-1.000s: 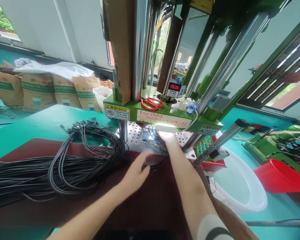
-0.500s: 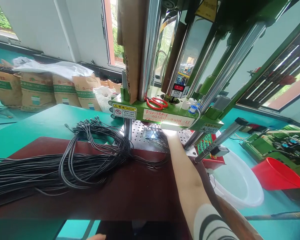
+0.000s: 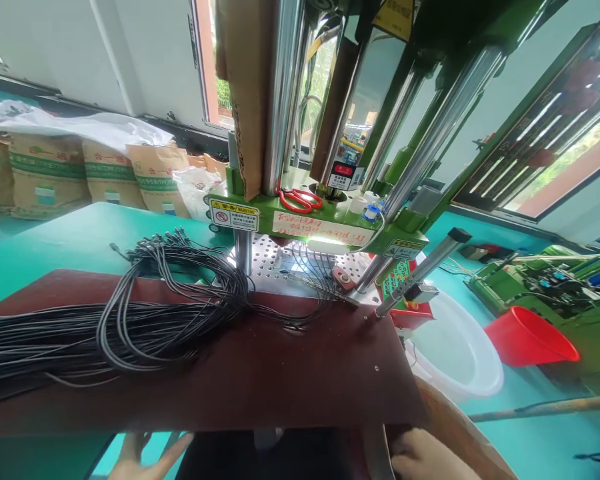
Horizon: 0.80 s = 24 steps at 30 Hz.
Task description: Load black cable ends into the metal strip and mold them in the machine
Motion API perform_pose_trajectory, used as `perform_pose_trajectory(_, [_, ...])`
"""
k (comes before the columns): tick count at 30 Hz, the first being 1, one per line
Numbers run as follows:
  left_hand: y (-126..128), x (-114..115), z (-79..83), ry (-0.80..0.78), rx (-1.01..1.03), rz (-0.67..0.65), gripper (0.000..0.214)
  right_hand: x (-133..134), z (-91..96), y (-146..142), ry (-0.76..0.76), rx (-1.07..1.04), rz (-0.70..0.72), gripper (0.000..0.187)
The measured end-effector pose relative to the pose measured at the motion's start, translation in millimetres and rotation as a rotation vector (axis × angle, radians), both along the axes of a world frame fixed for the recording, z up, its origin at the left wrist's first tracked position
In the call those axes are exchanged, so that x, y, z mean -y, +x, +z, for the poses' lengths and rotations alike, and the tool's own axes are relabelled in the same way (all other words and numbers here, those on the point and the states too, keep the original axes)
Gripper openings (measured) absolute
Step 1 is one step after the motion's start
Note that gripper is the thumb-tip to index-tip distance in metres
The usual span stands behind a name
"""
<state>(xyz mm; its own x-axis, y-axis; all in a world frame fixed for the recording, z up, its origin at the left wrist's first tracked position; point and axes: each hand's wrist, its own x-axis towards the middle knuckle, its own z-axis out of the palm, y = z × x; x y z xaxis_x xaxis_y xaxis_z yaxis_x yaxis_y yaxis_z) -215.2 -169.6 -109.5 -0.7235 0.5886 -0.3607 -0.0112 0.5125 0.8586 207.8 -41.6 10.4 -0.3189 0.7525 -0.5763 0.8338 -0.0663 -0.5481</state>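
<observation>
My left hand [image 3: 147, 457] shows at the bottom edge, below the dark red board [image 3: 280, 373], with its fingers spread and nothing in them. My right hand [image 3: 427, 457] sits at the bottom right, just under the board's near corner; its fingers are curled and I cannot see anything in them. A thick bundle of black cables [image 3: 130, 320] lies across the board, its connector ends fanned out toward the green press machine [image 3: 320, 227]. A few cable ends lie on the perforated metal plate [image 3: 285, 263] under the lit press head.
Red scissors [image 3: 300, 199] rest on the press's green ledge. A white basin [image 3: 455, 350] and a red bucket [image 3: 527, 337] stand to the right. Brown paper sacks [image 3: 80, 177] line the wall at the left. The surrounding table [image 3: 80, 233] is teal.
Both hands have pulled back from the press and the cables to the near edge below the board. The right arm no longer reaches under the press head.
</observation>
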Motion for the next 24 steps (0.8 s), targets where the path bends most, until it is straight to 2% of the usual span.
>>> perform_pose_trajectory(2, [4.3,-8.1,7.2,0.081,-0.015,0.017,0.083,6.1,-33.8,18.7,0.248,0.096,-0.257,0.018])
perform_pose_trajectory(3, [6.3,-11.0,9.0,0.116,-0.02,0.03,0.081,6.5,-48.4,23.7,0.33,0.071,-0.349,0.026])
perform_pose_trajectory(5, [8.0,-14.2,8.5,0.144,-0.024,0.051,0.076,4.2,-70.3,25.9,0.402,-0.069,-0.449,0.041])
perform_pose_trajectory(8, [2.7,-15.1,-1.1,0.146,-0.033,0.079,0.067,-1.7,-87.3,17.3,0.414,-0.211,-0.533,0.05])
perform_pose_trajectory(12, [-12.6,-14.5,-20.1,0.127,-0.076,0.078,0.072,-6.3,-96.9,3.6,0.475,-0.285,-0.698,0.058])
perform_pose_trajectory(15, [-16.7,-13.1,-27.5,0.065,-0.159,0.029,0.075,-5.1,-96.7,-4.8,0.55,-0.347,-0.792,0.061])
perform_pose_trajectory(20, [-4.4,-12.0,-17.1,0.004,-0.306,0.024,0.067,-1.2,-83.3,-15.7,0.561,-0.344,-0.834,0.056])
perform_pose_trajectory(24, [-2.7,-13.2,-8.9,-0.052,-0.316,0.009,0.063,-2.4,-78.3,-15.4,0.533,-0.333,-0.832,0.051])
